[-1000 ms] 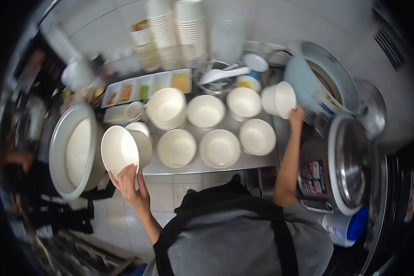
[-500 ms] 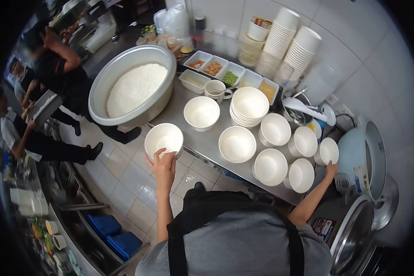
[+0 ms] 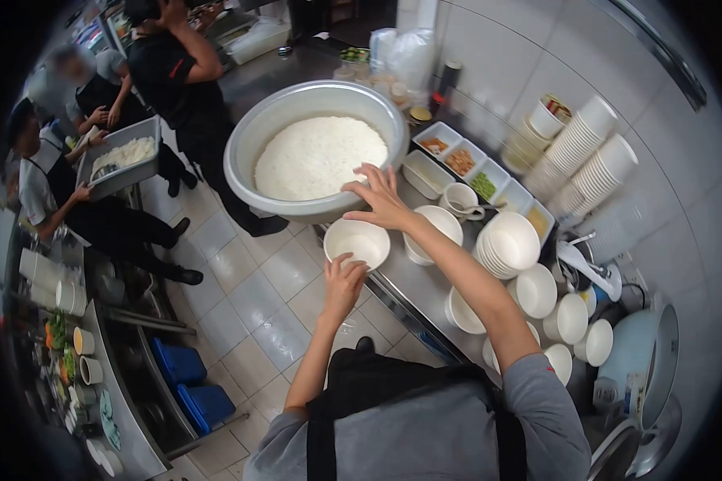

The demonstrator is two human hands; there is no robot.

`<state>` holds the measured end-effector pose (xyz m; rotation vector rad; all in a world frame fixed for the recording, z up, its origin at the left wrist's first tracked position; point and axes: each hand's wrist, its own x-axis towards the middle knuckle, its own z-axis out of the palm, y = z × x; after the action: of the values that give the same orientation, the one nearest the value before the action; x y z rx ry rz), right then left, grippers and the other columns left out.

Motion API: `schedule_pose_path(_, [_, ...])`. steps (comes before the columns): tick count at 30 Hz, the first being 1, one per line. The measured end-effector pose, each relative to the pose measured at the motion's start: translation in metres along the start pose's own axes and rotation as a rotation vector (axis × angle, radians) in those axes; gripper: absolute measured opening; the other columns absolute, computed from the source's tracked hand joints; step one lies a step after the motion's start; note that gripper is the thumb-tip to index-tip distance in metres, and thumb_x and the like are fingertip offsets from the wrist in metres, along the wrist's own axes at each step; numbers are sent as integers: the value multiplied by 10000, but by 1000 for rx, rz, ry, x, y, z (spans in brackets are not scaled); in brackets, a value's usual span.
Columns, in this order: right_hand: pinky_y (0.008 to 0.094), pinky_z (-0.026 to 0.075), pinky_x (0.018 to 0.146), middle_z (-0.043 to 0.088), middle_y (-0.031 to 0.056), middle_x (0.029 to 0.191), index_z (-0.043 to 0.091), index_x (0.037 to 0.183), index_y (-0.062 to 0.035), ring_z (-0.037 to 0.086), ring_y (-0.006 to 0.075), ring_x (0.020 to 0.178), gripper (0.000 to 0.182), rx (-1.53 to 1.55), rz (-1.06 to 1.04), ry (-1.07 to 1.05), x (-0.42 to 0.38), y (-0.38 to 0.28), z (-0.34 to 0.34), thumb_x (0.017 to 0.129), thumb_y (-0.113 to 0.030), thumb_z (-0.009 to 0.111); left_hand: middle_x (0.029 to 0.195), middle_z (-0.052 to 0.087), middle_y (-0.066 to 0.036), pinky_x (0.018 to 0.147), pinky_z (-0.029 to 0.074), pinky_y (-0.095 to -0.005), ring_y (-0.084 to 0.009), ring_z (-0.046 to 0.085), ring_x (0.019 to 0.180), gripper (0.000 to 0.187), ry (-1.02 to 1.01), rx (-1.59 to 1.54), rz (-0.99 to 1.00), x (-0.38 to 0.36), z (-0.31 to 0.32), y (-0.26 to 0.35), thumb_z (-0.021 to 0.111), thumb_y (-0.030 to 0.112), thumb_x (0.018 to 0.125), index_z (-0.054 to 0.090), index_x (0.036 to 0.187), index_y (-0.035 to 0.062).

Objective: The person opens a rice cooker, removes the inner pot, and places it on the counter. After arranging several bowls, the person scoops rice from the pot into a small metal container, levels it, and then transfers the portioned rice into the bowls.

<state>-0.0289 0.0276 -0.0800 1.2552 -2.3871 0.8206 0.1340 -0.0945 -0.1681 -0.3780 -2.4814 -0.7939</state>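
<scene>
Holding white bowl (image 3: 358, 242) in left hand (image 3: 342, 284) | right hand (image 3: 381, 200) grip open, on rice pot (image 3: 253, 148) rim

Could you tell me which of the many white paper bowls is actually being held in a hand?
The single white paper bowl at the counter's near corner below the big metal rice pot: the left hand grips its rim. The others sit untouched along the steel counter.

**White bowls, white rice, steel everywhere**

Pretty much everything here is white: the paper bowl (image 3: 357, 242), the rice (image 3: 319, 156), the stacked cups (image 3: 598, 160) and the wall tiles (image 3: 505, 56). The big basin (image 3: 253, 132) and counter (image 3: 413, 280) are plain silver-grey. Colour only comes from the topping trays (image 3: 477, 172): orange, green, yellow. The person's shirt (image 3: 425, 441) is grey with black apron straps (image 3: 321, 437). Blue crates (image 3: 192, 385) sit on the pale tiled floor (image 3: 257, 289).
</scene>
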Motion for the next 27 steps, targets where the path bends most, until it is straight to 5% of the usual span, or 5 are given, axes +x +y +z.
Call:
schedule_pose_path(4, [639, -27, 1007, 483, -4, 1027, 609, 1002, -209, 337, 241, 1146, 419, -37, 64, 72, 6, 6, 28, 742, -538, 617, 1010, 591, 31, 948, 293, -565, -245, 460, 1122, 199, -18, -24, 10, 13, 3, -16, 660, 98, 727, 614, 916, 140])
schedule_pose_path(9, [633, -14, 1008, 490, 2, 999, 616, 986, -194, 360, 233, 1113, 427, -1, 98, 14, 9, 6, 25, 743, -545, 609, 1000, 595, 24, 887, 330, -492, -240, 469, 1112, 232, -82, -33, 119, 29, 19, -24, 682, 91, 688, 609, 905, 129])
schedule_pose_path(17, [680, 59, 977, 514, 37, 994, 611, 978, -188, 391, 273, 1095, 436, -26, 77, 166, 33, -6, 63, 749, -559, 587, 1029, 589, -37, 938, 291, -532, -281, 445, 1141, 283, -116, -24, 83, 47, 32, -19, 678, 58, 667, 614, 937, 112])
schedule_pose_path(23, [694, 27, 995, 495, 58, 975, 603, 981, -195, 389, 281, 1092, 407, 27, 109, 168, 64, -21, 81, 739, -521, 624, 1054, 575, -136, 934, 299, -571, -369, 417, 1160, 268, -118, -2, 124, 81, 42, -36, 617, 141, 763, 595, 1019, 64])
schedule_pose_path(27, [696, 35, 998, 484, 41, 971, 594, 982, -203, 392, 256, 1095, 391, 1, 96, 189, 71, -16, 89, 734, -500, 645, 1068, 578, -132, 942, 323, -511, -358, 431, 1147, 252, -93, -102, 227, 114, 74, -68, 596, 175, 781, 596, 1007, 64])
